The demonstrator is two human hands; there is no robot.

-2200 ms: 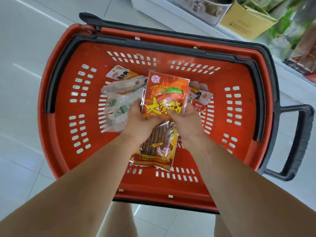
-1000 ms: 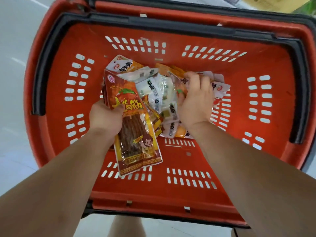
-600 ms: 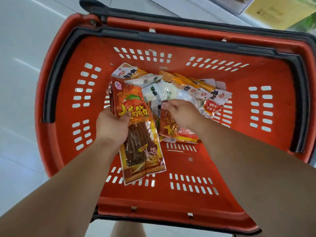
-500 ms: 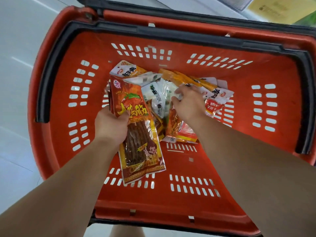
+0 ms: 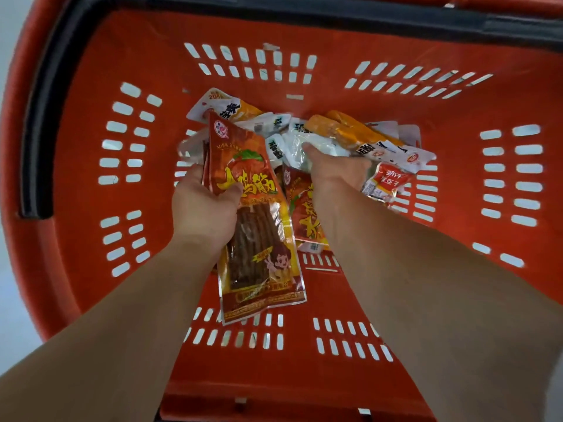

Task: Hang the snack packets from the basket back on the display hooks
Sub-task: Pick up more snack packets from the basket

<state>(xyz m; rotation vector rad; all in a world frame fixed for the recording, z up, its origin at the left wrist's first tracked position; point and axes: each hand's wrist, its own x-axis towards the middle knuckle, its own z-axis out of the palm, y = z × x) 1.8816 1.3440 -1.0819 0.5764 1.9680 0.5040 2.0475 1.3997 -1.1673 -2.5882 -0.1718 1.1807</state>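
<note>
Left hand (image 5: 204,210) grips glossy, flat red packet (image 5: 256,226).

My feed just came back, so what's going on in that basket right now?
A person has both hands down in the red shopping basket. The left hand grips a red packet of brown snack sticks by its upper half. The right hand digs into the heap of clear and orange packets; whether its grip has closed on one is hidden. A matching red packet lies under that wrist. No display hooks are in view, so nothing is hung yet.
</note>
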